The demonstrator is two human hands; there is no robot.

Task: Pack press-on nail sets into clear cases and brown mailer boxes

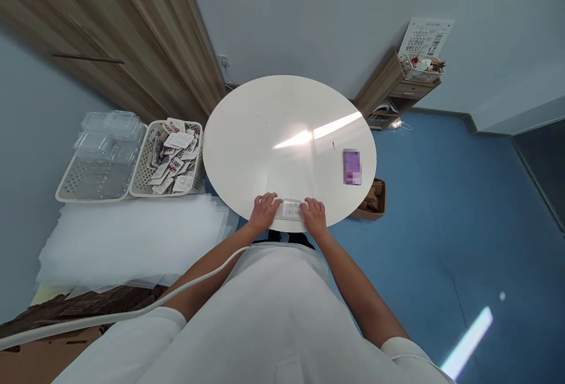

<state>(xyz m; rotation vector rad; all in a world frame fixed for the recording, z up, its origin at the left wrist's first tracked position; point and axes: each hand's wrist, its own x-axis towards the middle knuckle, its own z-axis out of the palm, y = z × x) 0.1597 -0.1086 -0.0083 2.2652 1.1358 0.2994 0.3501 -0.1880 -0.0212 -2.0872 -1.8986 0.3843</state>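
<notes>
A small clear plastic tray (291,209) lies near the front edge of the round white table (251,131). My left hand (264,209) touches its left end, fingers curled against it. At its right end my right hand (314,214) does the same, thumb and fingers bent round the edge. Between them the tray looks flat on the tabletop; what it holds is too small to make out. A purple item, pixelated (352,167), rests on the table's right side.
Left of the table are a basket of clear plastic cases (103,152), a basket of printed cards (170,157) and stacked translucent sheets (132,237). A cardboard box (372,201) stands on the floor at the right. A white cable (176,287) crosses my left arm.
</notes>
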